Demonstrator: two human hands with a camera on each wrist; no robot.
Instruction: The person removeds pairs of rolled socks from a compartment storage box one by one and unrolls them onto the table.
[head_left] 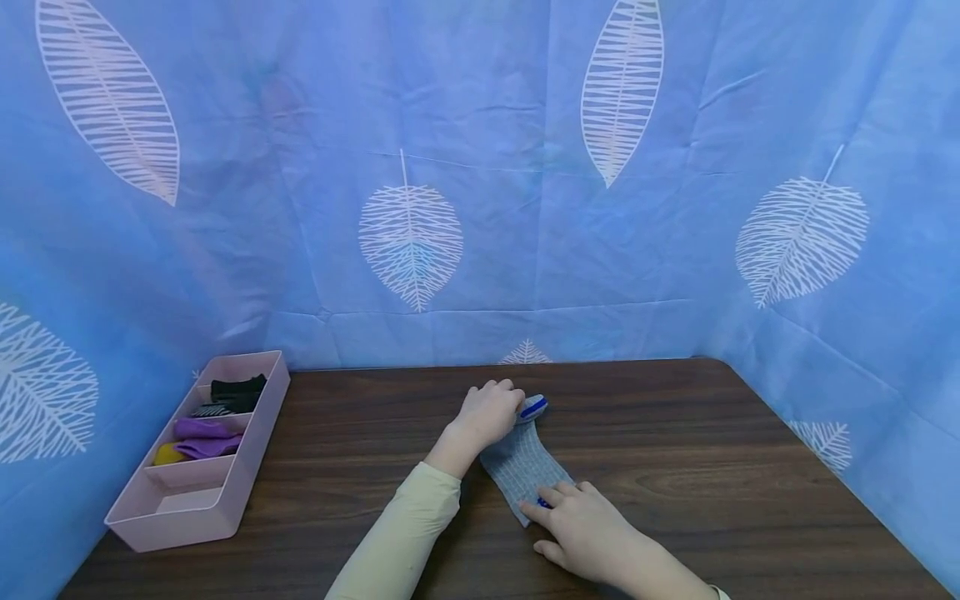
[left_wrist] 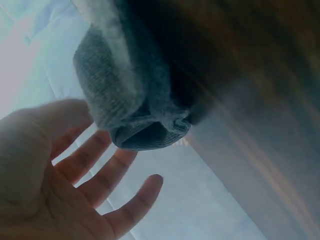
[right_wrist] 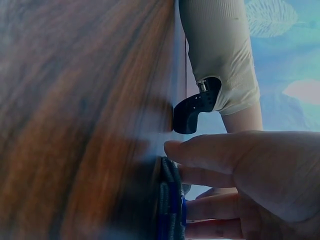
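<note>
A grey ribbed sock [head_left: 527,463] with blue stripes lies lengthwise on the table, its far end folded over into a roll. At that far end my left hand [head_left: 491,413] pinches the folded part; the left wrist view shows the thumb and fingertips at the edge of the doubled grey fabric [left_wrist: 110,80], the little finger standing off it. My right hand [head_left: 588,533] rests over the near end, its extended fingers pressing the sock flat near a blue patch. In the right wrist view the layered sock edge [right_wrist: 167,200] lies under those fingers.
A pale pink divided box [head_left: 255,467] stands at the left of the dark wood table [head_left: 712,467]. Its compartments hold dark green, purple and yellow folded items. A blue curtain [head_left: 480,250] with white leaf prints hangs behind the table and along both sides.
</note>
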